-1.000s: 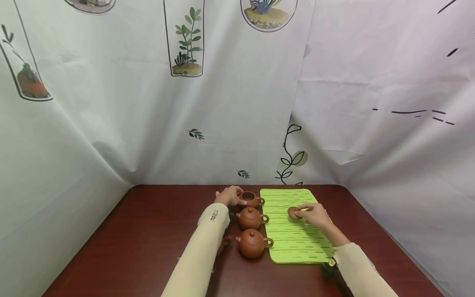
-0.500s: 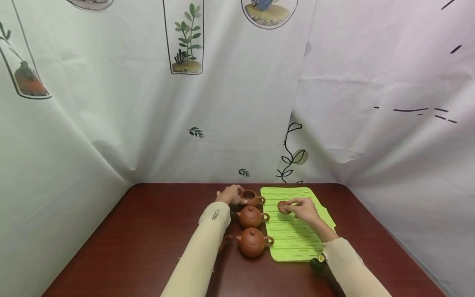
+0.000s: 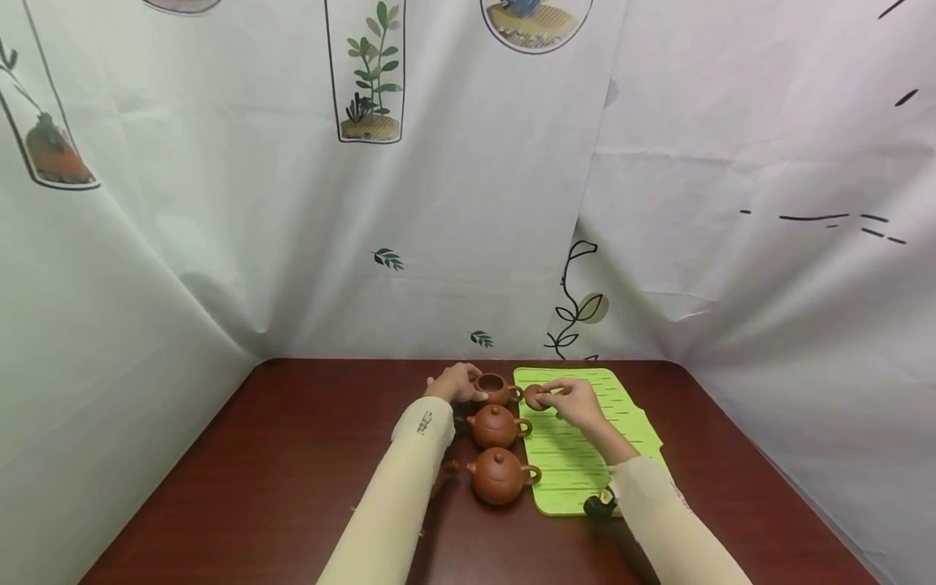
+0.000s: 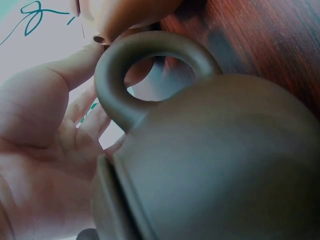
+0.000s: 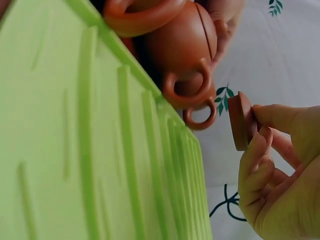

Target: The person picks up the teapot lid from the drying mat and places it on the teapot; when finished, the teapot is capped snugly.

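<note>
My left hand (image 3: pixel 455 383) grips the left side of a lidless brown clay teapot (image 3: pixel 497 399) at the back of the row, its handle pointing right. Between the thumb and fingers of my right hand (image 3: pixel 578 402) is a round teapot lid (image 3: pixel 535 397), held tilted above the green mat (image 3: pixel 578 467), just right of that teapot's handle. The right wrist view shows the lid (image 5: pixel 242 122) edge-on, apart from the teapots. In the left wrist view, another teapot (image 4: pixel 225 155) with a ring handle fills the foreground; the gripped pot's spout (image 4: pixel 112 25) is at the top.
Two lidded teapots stand in line nearer me, a middle one (image 3: pixel 493 427) and a front one (image 3: pixel 498 478). Left of them, my left sleeve (image 3: pixel 395 496) mostly hides another teapot (image 3: pixel 440 479). Dark red table (image 3: pixel 292 471) stretches left; a white printed cloth (image 3: pixel 468 203) hangs behind.
My right hand has carried the lid leftward and slightly back across the mat, close to the lidless teapot. My left hand stays on that teapot.
</note>
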The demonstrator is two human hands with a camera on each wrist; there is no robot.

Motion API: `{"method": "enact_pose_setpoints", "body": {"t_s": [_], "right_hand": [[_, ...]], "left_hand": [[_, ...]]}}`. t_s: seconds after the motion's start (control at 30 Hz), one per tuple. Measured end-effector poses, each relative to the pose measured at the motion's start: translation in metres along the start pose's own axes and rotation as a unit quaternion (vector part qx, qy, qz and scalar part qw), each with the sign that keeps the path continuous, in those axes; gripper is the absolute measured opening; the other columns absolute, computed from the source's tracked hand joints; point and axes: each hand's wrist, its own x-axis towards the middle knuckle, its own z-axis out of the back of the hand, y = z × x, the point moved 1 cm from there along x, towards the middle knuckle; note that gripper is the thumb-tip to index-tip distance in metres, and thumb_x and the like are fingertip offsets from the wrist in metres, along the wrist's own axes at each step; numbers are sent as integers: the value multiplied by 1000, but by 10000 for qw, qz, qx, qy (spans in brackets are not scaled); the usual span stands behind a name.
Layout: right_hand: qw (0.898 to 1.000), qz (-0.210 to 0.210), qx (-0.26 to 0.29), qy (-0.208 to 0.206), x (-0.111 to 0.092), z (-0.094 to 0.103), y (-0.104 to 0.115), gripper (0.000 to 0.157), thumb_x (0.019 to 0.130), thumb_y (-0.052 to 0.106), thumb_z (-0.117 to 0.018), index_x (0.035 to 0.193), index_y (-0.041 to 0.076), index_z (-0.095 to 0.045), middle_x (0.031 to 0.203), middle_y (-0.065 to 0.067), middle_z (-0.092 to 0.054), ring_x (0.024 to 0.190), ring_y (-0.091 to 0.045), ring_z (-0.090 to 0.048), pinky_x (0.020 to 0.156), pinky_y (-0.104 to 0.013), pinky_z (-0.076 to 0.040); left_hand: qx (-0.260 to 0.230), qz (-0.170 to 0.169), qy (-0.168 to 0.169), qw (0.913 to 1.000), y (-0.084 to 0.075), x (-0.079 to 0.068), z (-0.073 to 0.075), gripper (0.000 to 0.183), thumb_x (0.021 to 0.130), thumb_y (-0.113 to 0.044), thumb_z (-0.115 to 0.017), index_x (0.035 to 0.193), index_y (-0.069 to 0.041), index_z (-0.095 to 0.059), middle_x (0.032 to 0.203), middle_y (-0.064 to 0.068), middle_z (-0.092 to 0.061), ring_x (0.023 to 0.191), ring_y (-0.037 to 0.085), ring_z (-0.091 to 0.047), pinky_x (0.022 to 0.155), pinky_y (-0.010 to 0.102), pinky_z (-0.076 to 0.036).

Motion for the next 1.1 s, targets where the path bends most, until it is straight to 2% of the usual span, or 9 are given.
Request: {"method": "enact_pose_setpoints", "body": {"t_s": [0.1,0.23,0.6,0.9,1.1], "right_hand": [[10000,-9,-1,9,2,-4,4,20,86,15,-78,102,3,-76,82,-8,-71,68,-33,-62,55,-38,-49],[10000,-27,-44,62,5,-11,10,20,86,18,-79,102,6,-77,76,-5,-70,67,-39,-63,50,-35,-46],[9999,-87,-123,22,10,-22,20,22,86,20,-79,104,8,-77,81,-6,-72,75,-46,-67,56,-45,-52],[9999,-79,-58,105,16,-26,20,19,87,18,-78,103,8,-77,86,-10,-74,73,-43,-69,52,-41,-51],[9997,-41,-95,221,19,-29,20,20,87,18,-78,104,8,-77,92,-17,-74,70,-41,-69,55,-44,-53]], "left_hand": [[-17,2,33,10000,0,0,-1,49,87,-29,-79,131,-15,-64,132,6,-63,129,29,-52,112,66,-13],[-12,37,36,10000,0,0,-1,48,87,-28,-78,131,-15,-63,132,5,-63,129,29,-52,112,66,-13],[-29,90,54,9999,-2,-1,1,49,87,-28,-78,132,-14,-63,132,6,-63,131,30,-51,112,67,-12],[73,118,93,9999,0,1,1,48,87,-30,-78,131,-16,-64,133,3,-62,129,29,-52,111,66,-15],[70,151,112,9998,0,3,0,47,87,-30,-78,130,-17,-64,133,2,-62,129,29,-52,112,65,-14]]}}
